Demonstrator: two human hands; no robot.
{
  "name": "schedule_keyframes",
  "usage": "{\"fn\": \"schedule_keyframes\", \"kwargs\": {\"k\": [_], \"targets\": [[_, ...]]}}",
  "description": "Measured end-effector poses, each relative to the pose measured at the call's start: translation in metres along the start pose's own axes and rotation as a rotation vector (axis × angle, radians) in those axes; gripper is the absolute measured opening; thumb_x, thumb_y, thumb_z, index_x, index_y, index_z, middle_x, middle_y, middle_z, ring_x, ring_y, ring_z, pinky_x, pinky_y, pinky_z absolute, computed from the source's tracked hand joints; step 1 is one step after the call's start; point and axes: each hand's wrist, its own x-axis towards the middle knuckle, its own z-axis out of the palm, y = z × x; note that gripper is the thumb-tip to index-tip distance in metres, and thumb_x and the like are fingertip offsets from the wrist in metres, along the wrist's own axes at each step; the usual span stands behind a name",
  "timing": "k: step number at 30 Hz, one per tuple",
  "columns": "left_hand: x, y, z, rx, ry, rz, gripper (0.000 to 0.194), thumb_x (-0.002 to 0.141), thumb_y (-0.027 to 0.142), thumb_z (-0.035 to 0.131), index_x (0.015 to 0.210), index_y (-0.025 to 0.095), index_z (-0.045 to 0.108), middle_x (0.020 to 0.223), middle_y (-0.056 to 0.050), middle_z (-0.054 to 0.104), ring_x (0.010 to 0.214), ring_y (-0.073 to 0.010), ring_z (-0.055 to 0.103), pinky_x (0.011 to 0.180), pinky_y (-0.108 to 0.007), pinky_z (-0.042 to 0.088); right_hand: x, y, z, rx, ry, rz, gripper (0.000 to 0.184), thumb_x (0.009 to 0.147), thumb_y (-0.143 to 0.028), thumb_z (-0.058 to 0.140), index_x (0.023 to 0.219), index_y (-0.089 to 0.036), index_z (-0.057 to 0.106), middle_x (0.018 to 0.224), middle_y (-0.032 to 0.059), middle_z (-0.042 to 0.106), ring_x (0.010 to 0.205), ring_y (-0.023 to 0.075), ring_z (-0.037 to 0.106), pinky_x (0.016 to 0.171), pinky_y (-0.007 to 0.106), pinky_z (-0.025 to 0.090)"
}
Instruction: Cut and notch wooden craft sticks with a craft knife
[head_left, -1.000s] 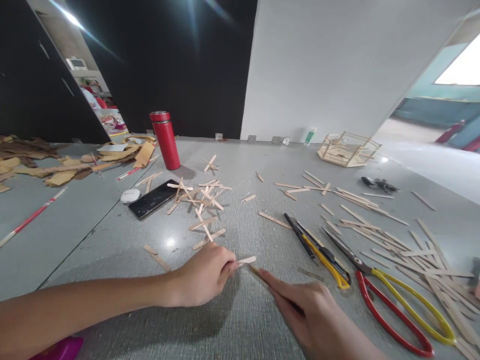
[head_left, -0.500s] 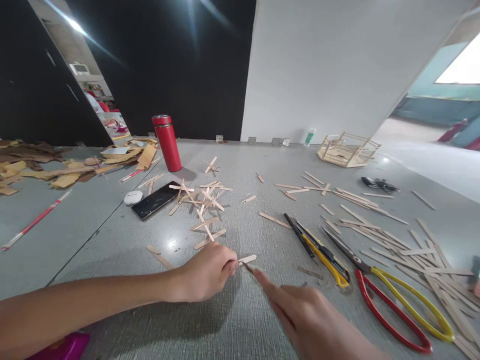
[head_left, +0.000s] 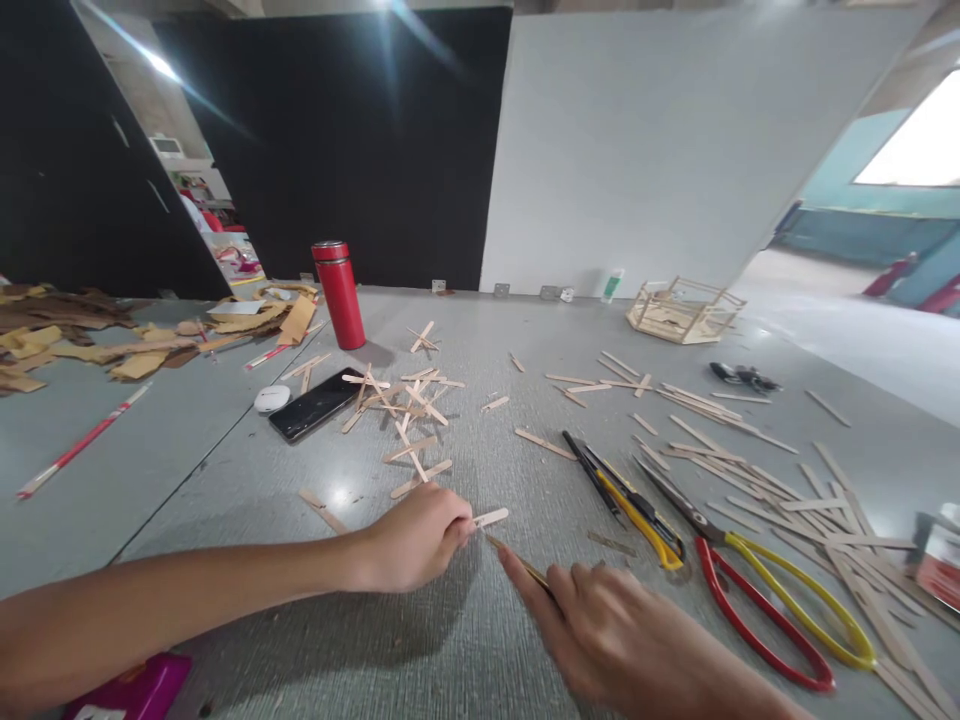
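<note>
Between the thumb and fingers of my left hand (head_left: 416, 540) is a wooden craft stick (head_left: 493, 517), its rounded pale end poking out to the right. My right hand (head_left: 611, 625) grips a slim brass-coloured pointed tool (head_left: 540, 577), index finger stretched along it; its exact kind is unclear. The tool's tip is just below and right of the stick, seemingly a little apart from it. Beyond my left hand lie crossed craft sticks (head_left: 409, 450). Right of the hands rest a yellow utility knife (head_left: 637, 515) and scissors (head_left: 772, 600) with red and yellow handles.
A black phone (head_left: 315, 405), a white case (head_left: 271, 399) and a red flask (head_left: 340, 300) stand left of the middle. Many loose sticks (head_left: 832, 520) spread across the right. A stick-built frame (head_left: 686, 312) sits near the back panel; cardboard scraps (head_left: 150, 345) lie far left.
The tool's tip has drawn back slightly from the stick, and my right hand has turned so more of its back shows. My left hand keeps its pinch. The view has tilted up slightly.
</note>
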Motion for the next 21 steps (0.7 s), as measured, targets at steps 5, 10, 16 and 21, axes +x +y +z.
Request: {"fn": "schedule_keyframes", "kwargs": {"k": [5, 10, 16, 21], "targets": [[0.000, -0.004, 0.004, 0.008, -0.049, -0.043, 0.032, 0.100, 0.034, 0.064, 0.127, 0.016, 0.062, 0.126, -0.010, 0.065, 0.105, -0.0245, 0.068, 0.088, -0.045, 0.059, 0.003, 0.005, -0.006, -0.018, -0.039, 0.055, 0.067, 0.076, 0.011, 0.048, 0.142, 0.002, 0.053, 0.071, 0.0023, 0.065, 0.050, 0.0188, 0.060, 0.046, 0.035, 0.041], [-0.002, -0.008, 0.007, -0.007, -0.066, -0.056, 0.031, 0.100, 0.034, 0.064, 0.126, 0.016, 0.063, 0.124, -0.010, 0.066, 0.103, -0.0241, 0.068, 0.088, -0.044, 0.059, 0.004, -0.001, -0.006, 0.016, -0.078, 0.136, 0.076, 0.070, 0.012, 0.049, 0.146, 0.002, 0.050, 0.084, 0.0092, 0.071, 0.057, 0.0204, 0.066, 0.048, 0.034, 0.044], [-0.001, -0.007, 0.008, -0.028, -0.046, -0.077, 0.033, 0.100, 0.034, 0.064, 0.128, 0.017, 0.062, 0.128, -0.010, 0.064, 0.106, -0.0252, 0.067, 0.089, -0.045, 0.059, 0.013, 0.002, -0.009, 0.189, -0.120, 0.276, 0.064, 0.082, 0.006, 0.051, 0.143, -0.012, 0.060, 0.071, 0.0028, 0.073, 0.051, 0.0156, 0.064, 0.046, 0.025, 0.044], [0.000, 0.000, 0.005, -0.044, -0.019, -0.095, 0.034, 0.100, 0.034, 0.064, 0.129, 0.017, 0.062, 0.129, -0.011, 0.064, 0.108, -0.0255, 0.067, 0.090, -0.046, 0.058, 0.028, 0.014, -0.016, 0.371, -0.110, 0.376, 0.041, 0.110, -0.019, 0.037, 0.133, -0.028, 0.070, 0.084, -0.0031, 0.079, 0.070, 0.0088, 0.072, 0.063, 0.014, 0.052]]}}
